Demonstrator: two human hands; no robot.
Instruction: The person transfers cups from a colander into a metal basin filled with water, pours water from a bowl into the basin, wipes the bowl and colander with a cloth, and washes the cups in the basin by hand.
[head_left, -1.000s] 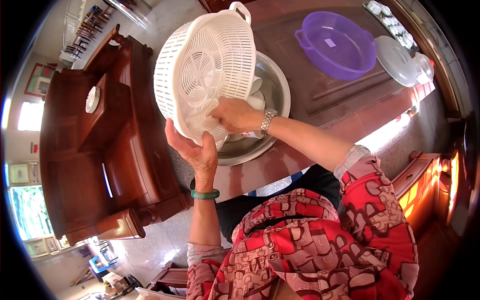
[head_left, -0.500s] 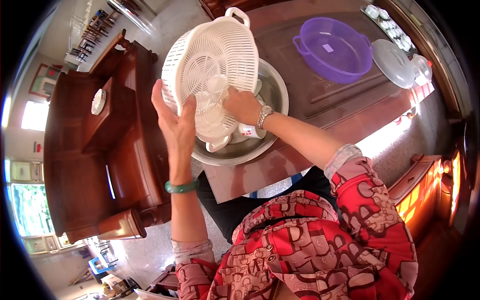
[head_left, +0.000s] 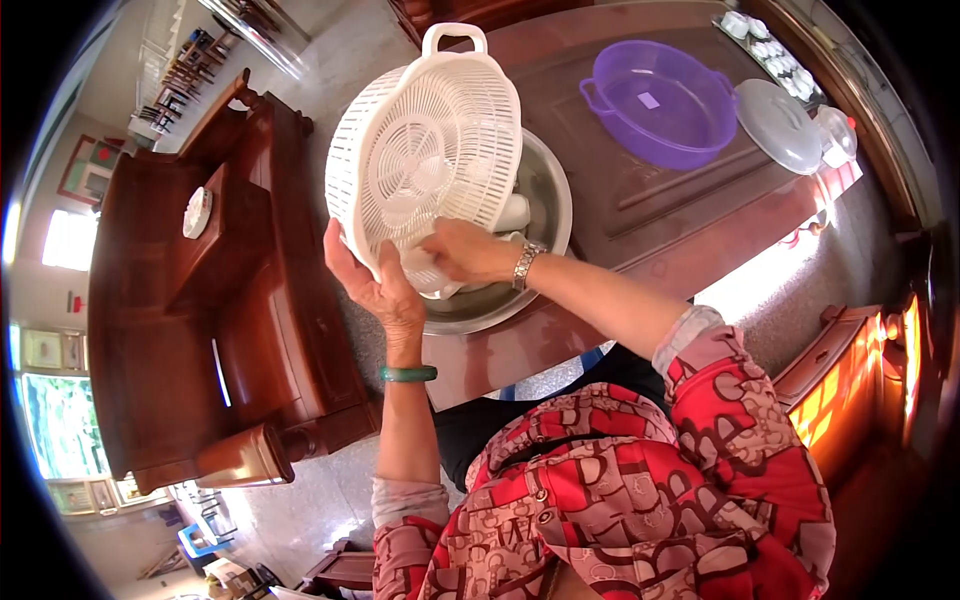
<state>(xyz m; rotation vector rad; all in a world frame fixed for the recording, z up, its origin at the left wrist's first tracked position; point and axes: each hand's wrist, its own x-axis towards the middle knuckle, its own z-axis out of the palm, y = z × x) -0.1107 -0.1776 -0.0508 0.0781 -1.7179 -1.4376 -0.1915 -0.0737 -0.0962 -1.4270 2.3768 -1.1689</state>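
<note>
My left hand [head_left: 378, 292] grips the lower rim of a white plastic colander [head_left: 480, 110], thumb on the inside and fingers behind. The colander is tilted, its hollow facing me and its loop handle at the top. Against the colander's lower inside lies my right hand [head_left: 468, 252], fingers curled; something pale shows by them, too unclear to name. Under the colander is a steel basin [head_left: 562, 200], partly hidden. A white cup [head_left: 514, 213] lies in the basin beside the colander, with other pale pieces mostly covered by my right hand.
On the brown table [head_left: 600, 215] stands a purple basin [head_left: 690, 130] with two handles. Right of it are a translucent lid [head_left: 780, 125], a clear container [head_left: 836, 135] and a tray [head_left: 750, 45] of white cups. A dark wooden bench [head_left: 270, 250] is at the left.
The colander has turned more upright. My left hand has moved right and down along its rim. My right hand has shifted down toward the colander's lower edge, still inside it.
</note>
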